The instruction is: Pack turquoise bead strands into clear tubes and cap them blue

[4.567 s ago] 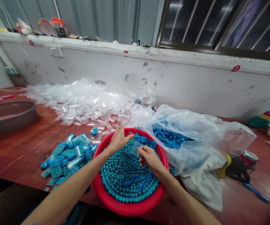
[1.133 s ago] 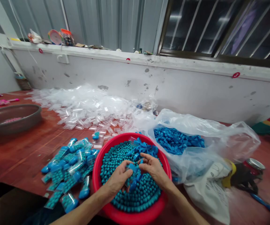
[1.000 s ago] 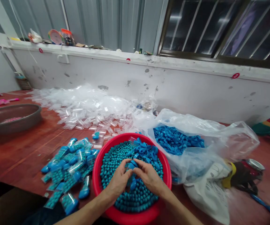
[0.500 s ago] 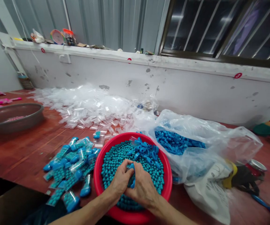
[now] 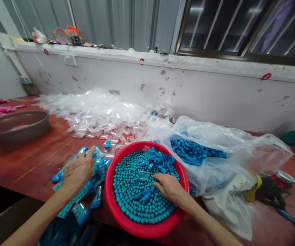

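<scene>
Red and round, a bowl [image 5: 147, 231] of turquoise beads [image 5: 129, 205] sits at the near edge of the desk [image 5: 34, 167]. To its left we see a pile of bead-filled packs [image 5: 100, 171], the left hand [image 5: 79, 171] palm down over it with fingers outstretched; whatever they may hold underneath is hidden from us. Inside the bowl, loose blue pieces [image 5: 147, 197] rest on the beads, near and left of the right hand [image 5: 168, 186], whose fingers are half curled; we cannot tell whether anything is pinched in them. Just left of those fingers, a clear sleeve [image 5: 142, 175] lies on the beads, its long axis running roughly left to right, toward the right hand, much the nearer of the two. Beyond, blue parts [image 5: 160, 160] crowd the bowl's far right. Farther off, we make out a plastic bag [image 5: 239, 141] at right, a heap of clear packaging [image 5: 98, 109] at left and a stained wall [image 5: 209, 95].
</scene>
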`<act>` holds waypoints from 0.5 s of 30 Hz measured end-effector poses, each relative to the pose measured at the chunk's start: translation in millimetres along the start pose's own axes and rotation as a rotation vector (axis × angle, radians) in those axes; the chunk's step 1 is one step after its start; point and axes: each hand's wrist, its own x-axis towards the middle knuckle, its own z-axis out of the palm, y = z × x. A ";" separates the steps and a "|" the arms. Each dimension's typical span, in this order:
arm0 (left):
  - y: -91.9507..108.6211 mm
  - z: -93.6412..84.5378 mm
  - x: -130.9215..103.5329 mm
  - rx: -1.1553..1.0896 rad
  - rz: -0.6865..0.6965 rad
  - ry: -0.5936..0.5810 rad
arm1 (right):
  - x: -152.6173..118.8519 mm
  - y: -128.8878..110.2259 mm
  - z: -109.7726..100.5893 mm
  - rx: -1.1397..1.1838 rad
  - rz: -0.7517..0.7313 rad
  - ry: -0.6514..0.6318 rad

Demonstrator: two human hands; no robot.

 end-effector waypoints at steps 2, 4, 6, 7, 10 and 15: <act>13.4 4.9 -0.7 0.026 0.026 -0.010 | 2.1 -9.9 -0.3 -0.064 -0.011 -0.012; 37.5 13.1 -3.7 -0.039 0.082 -0.153 | 5.8 -23.8 3.8 -0.120 -0.057 0.000; 64.1 21.7 -6.8 -0.150 0.183 -0.311 | 11.4 -38.8 14.5 -0.173 -0.162 -0.001; 75.9 25.5 -7.8 -0.192 0.231 -0.352 | 15.0 -45.6 22.2 -0.199 -0.229 -0.018; 98.6 34.3 -8.6 -0.259 0.302 -0.376 | 28.0 -57.3 47.9 -0.246 -0.389 -0.132; 99.8 46.4 -9.9 -0.269 0.304 -0.406 | 39.3 -38.7 59.7 -0.255 -0.294 -0.182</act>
